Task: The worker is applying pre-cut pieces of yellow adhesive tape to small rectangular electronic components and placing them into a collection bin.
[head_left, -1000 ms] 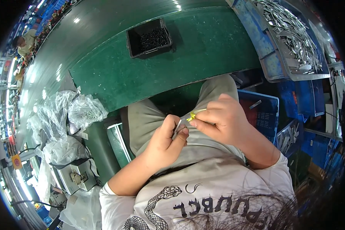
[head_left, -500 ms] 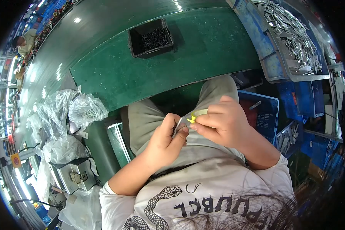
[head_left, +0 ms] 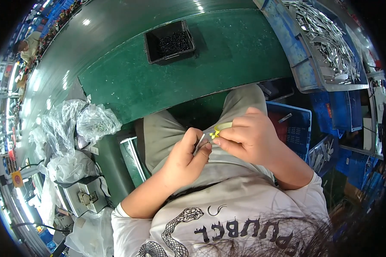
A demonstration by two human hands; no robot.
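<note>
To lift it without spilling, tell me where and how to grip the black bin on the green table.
Probably by the rim of the black bin, at its left and right walls, one hand from each side: it stands upright and open-topped, and its walls rise above the small black parts.

yellow piece (head_left: pixel 215 135) partly hidden by right fingers (head_left: pixel 228 147), blue bin (head_left: pixel 301 68) cropped above
</note>
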